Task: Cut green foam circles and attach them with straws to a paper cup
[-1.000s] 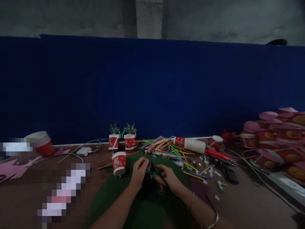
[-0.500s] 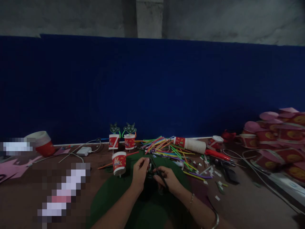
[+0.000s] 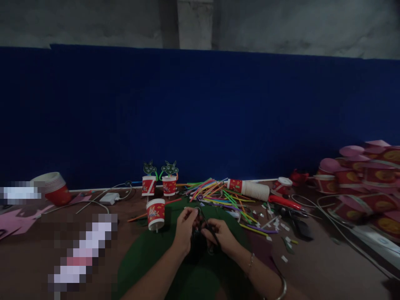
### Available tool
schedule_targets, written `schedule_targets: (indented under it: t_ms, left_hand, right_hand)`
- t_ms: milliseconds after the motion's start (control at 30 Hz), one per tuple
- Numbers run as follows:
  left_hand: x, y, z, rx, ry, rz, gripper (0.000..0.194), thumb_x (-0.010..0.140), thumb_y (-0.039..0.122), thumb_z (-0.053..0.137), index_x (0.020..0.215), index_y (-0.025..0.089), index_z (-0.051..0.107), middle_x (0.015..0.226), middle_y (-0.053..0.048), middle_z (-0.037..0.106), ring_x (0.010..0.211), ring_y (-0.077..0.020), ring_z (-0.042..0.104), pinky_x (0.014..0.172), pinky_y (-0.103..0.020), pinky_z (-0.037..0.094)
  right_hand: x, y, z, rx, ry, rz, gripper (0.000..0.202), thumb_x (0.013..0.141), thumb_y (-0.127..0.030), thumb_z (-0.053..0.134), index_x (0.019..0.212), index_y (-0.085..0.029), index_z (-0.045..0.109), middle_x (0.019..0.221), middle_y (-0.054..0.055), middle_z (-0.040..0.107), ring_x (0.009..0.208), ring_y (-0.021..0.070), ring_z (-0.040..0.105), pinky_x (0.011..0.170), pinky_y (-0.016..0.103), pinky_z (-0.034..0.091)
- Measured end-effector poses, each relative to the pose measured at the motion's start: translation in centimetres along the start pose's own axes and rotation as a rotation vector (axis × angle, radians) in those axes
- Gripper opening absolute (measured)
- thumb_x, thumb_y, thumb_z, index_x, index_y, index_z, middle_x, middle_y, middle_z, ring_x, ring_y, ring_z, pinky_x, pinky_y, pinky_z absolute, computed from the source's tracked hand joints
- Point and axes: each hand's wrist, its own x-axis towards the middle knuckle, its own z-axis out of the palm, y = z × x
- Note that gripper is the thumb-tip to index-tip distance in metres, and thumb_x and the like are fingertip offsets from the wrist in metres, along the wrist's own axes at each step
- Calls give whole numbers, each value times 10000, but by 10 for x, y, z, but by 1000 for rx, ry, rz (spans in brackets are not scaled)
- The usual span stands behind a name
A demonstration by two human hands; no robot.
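My right hand (image 3: 221,235) is closed around dark-handled scissors (image 3: 213,234), whose blades point up and left toward my other hand. Between the thumb and fingertips of my left hand (image 3: 185,227) is a small piece of dark paper (image 3: 198,211), mostly hidden by the fingers and close against the blades. Below both hands lies a large dark green sheet (image 3: 156,254). A red paper cup (image 3: 155,214) with a white rim stands upside down, left of my left hand. Behind it are two red cups (image 3: 169,186) bearing dark animal-face cutouts (image 3: 171,168).
Colourful bendable sticks (image 3: 215,192) lie heaped beyond my hands. Stacked paper cups (image 3: 254,190) lie sideways at the back. Red-handled tool (image 3: 286,203), white scraps (image 3: 284,227) and cables lie rightward. Pink-topped red cups (image 3: 351,177) pile up far right; a white adapter (image 3: 109,198) sits left.
My left hand has turned slightly at the fingertips, and the paper and blades have shifted a little between the hands. The cups and sticks stay in place.
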Motion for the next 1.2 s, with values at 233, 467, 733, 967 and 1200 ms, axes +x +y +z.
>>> schedule_targets:
  t_ms: [233,467,733,967,1200]
  left_hand:
    - [1,-3,-1,31,-8,20,289,645,392,680,621,169,497,486,78,457,406,-42,361,404,-166,272]
    - [0,-3,0,25,-9,31,293,636,382,689,617,165,493,484,81,439,403,-36,342,401,-166,260]
    - [1,-4,-1,13,-17,44,298,629,381,691,623,164,487,495,76,440,422,-43,353,410,-166,272]
    - [1,-4,-1,29,-16,47,304,628,393,692,618,166,490,498,74,445,430,-47,362,415,-166,278]
    - [1,-3,-1,40,-18,58,317,618,407,689,590,169,482,468,80,425,414,-48,352,410,-173,276]
  right_hand:
    - [-2,-3,0,-3,-3,6,372,635,-475,681,742,-141,557,407,-62,508,329,69,419,347,176,336]
    - [-2,-4,0,13,-18,2,362,649,-477,665,725,-145,544,406,-67,502,328,66,416,352,174,334]
    - [-1,-1,0,-29,-10,-23,339,669,-469,652,718,-150,547,411,-67,495,338,69,423,362,175,335]
    - [-2,-7,0,-2,-5,-18,346,649,-469,670,674,-151,536,392,-68,477,337,61,397,357,170,310]
    - [-2,-9,2,-13,4,9,371,627,-494,674,664,-155,527,388,-72,469,326,63,399,344,174,314]
